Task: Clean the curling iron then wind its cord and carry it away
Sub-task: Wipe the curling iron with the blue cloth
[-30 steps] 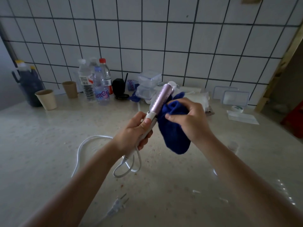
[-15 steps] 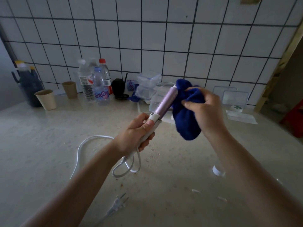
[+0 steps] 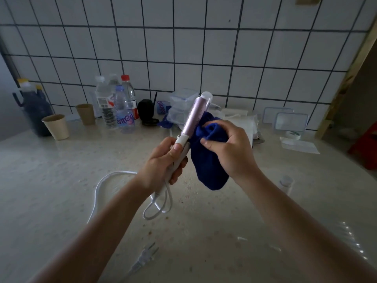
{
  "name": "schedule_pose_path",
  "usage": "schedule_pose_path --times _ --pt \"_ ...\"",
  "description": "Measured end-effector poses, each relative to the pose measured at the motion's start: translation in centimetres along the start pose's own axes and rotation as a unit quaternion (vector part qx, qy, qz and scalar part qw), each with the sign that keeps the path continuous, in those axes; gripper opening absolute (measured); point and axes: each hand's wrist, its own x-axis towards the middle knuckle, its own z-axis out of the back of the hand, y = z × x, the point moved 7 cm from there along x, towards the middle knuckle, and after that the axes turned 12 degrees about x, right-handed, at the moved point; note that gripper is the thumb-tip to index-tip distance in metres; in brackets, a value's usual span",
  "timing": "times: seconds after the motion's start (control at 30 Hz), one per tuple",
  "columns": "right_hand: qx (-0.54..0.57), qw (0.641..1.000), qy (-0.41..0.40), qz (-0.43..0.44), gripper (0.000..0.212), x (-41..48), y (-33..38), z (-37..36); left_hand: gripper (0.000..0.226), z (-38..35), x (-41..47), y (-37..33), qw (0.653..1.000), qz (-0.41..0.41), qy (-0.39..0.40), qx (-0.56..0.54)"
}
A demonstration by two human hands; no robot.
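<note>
Here, the left hand (image 3: pixel 163 162) grips the white handle of a slim curling iron (image 3: pixel 195 115) with a pink perforated barrel. It holds the iron above the pale speckled desk (image 3: pixel 61 180), with the barrel tilted up and away toward the white tiled wall (image 3: pixel 183 48). The right hand (image 3: pixel 228 152) pinches a bunched dark blue cloth (image 3: pixel 206 170) against the barrel's lower right side, thumb on the fabric, and the rest of the cloth hangs below the hand. The white power cord (image 3: pixel 114 176) drops from the handle's end, loops beside the left wrist and lies on the desk. Its white plug (image 3: pixel 144 256) rests nearer the viewer. Clear plastic water bottles (image 3: pixel 122 111) and two brown paper cups (image 3: pixel 56 126) stand at the back left.
</note>
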Motion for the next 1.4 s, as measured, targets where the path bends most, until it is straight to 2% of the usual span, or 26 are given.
schedule_pose_path --times 0.2,0.3,0.4,0.47,0.53,0.67,0.77,0.87,1.13,1.4 --pt "0.072 0.987 -0.139 -0.021 0.026 0.6 -0.6 3.3 0.046 -0.6 0.1 -0.2 0.998 -0.035 0.044 0.024" --pt "0.138 0.973 -0.183 -0.035 0.029 0.8 -0.9 4.7 0.057 -0.5 0.3 0.3 0.998 -0.036 0.052 0.009" --pt "0.188 0.962 -0.194 -0.042 0.023 0.9 -1.0 4.8 0.071 -0.2 0.6 1.5 0.997 0.0 0.046 -0.054" --pt "0.213 0.954 -0.206 -0.044 0.02 0.8 -1.2 4.9 0.065 -0.2 0.6 1.9 0.989 0.012 0.06 -0.134" --pt "0.239 0.944 -0.221 -0.055 0.019 0.8 -1.5 5.1 0.057 -0.3 0.5 1.9 0.968 0.014 0.089 -0.236" --pt "0.258 0.94 -0.21 -0.073 0.021 0.6 -2.0 4.3 0.059 -0.8 0.1 1.5 0.877 0.04 0.181 -0.444" --pt "0.24 0.949 -0.189 -0.075 0.02 0.3 -2.0 3.2 0.065 -0.8 0.2 1.0 0.833 0.034 0.206 -0.512" --pt "0.24 0.951 -0.182 -0.076 0.019 0.5 -2.1 2.9 0.067 -0.7 0.0 0.9 0.806 0.028 0.215 -0.551" --pt "0.253 0.948 -0.173 -0.089 0.017 0.4 -2.5 2.7 0.068 -1.0 -0.1 0.5 0.789 0.029 0.239 -0.566" --pt "0.269 0.944 -0.169 -0.089 0.016 0.4 -2.5 2.7 0.069 -1.0 0.0 0.9 0.805 0.038 0.242 -0.54"
